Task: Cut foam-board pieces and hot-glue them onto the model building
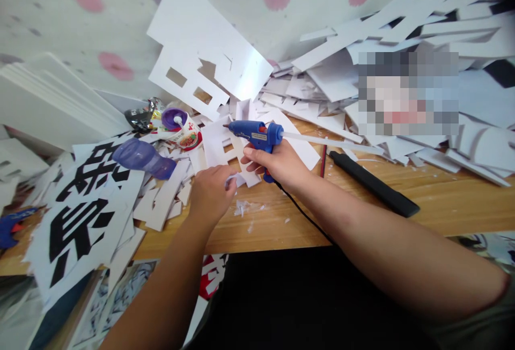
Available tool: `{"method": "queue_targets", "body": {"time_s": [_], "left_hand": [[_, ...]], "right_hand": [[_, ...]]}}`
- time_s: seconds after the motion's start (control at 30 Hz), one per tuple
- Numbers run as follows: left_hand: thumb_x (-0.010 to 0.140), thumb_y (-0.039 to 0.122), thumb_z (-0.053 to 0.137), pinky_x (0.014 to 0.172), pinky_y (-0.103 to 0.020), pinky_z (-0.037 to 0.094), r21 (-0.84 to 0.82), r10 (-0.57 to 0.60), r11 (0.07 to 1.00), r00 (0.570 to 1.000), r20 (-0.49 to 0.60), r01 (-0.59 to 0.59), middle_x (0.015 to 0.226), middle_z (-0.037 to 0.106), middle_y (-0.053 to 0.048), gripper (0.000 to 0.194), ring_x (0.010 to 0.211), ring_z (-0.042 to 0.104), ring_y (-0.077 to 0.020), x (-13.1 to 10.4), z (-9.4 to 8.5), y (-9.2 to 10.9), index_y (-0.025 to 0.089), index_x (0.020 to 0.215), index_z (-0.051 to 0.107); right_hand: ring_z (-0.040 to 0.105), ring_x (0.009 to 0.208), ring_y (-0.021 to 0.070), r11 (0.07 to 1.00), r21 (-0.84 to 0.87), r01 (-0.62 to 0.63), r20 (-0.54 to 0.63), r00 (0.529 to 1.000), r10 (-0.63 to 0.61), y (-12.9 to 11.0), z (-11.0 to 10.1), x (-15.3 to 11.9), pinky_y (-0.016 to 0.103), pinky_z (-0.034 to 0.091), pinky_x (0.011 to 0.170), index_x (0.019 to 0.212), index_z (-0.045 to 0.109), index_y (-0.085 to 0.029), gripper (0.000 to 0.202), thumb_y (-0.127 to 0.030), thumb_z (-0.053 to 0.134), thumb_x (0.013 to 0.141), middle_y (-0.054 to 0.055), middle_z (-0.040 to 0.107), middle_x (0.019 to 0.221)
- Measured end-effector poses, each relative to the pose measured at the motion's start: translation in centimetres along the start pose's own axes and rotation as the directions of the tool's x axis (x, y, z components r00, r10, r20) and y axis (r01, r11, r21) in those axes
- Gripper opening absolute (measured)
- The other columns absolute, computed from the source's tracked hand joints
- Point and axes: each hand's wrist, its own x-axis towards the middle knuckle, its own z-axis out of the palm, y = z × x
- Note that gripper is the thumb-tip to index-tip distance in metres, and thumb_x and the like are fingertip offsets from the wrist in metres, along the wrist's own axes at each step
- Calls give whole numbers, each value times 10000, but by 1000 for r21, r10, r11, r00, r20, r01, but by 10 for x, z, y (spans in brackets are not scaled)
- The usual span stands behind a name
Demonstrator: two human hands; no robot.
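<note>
My right hand (pixel 281 163) is wrapped round the grip of a blue hot glue gun (pixel 251 131). Its nozzle points left, a long translucent glue stick (pixel 333 142) sticks out of its back, and a black cord (pixel 303 210) runs down from the handle. My left hand (pixel 211 191) is closed, with thumb and fingers at the edge of a small white foam board piece (pixel 238 179); its fingertips are partly hidden. Just beyond both hands stands a white cut-out board shape (pixel 217 143) below the gun's nozzle.
A purple bottle (pixel 145 158), a noodle cup (pixel 188 134) and printed character sheets (pixel 82 226) lie left. A black-handled cutter (pixel 374 183) lies right. White board scraps (pixel 322 84) are heaped at the back right, near a blurred patch. Another blue tool (pixel 12 226) sits far left.
</note>
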Motion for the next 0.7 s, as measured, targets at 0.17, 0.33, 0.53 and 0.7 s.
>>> {"method": "queue_targets", "body": {"time_s": [0.17, 0.33, 0.53, 0.7], "left_hand": [[821, 211, 594, 922, -392, 472, -117, 72, 988, 968, -241, -103, 1094, 649, -93, 270, 1026, 587, -250, -7, -1, -4, 198, 1086, 645], [858, 188, 585, 884, -358, 489, -228, -88, 973, 867, -491, -30, 971, 653, -64, 216, 945, 608, -206, -26, -6, -14, 192, 1068, 640], [877, 183, 572, 774, -320, 469, -256, -101, 967, 903, -417, -10, 815, 659, -22, 77, 801, 606, -178, -40, -2, -26, 183, 869, 648], [884, 182, 575, 733, -294, 460, -280, -119, 960, 906, -406, 1, 764, 627, -4, 73, 751, 589, -156, -39, -4, -21, 185, 844, 636]], "right_hand": [[645, 622, 137, 1000, 22, -11, -13, 1000, 11, 1, -1, 1, 237, 475, 519, 856, 623, -180, 191, -340, 684, 772, 38, 712, 774], [648, 611, 128, 997, 63, -36, -30, 999, 38, 2, 0, 0, 250, 493, 562, 850, 618, -184, 166, -310, 684, 767, 24, 705, 752], [651, 607, 142, 998, 55, -11, -29, 1000, 12, 5, 0, 0, 279, 507, 585, 860, 612, -188, 232, -363, 709, 743, 30, 711, 757], [670, 632, 157, 999, 29, 18, -24, 1000, -18, 12, -4, 2, 303, 519, 626, 893, 626, -184, 277, -402, 714, 746, 43, 723, 788]]}}
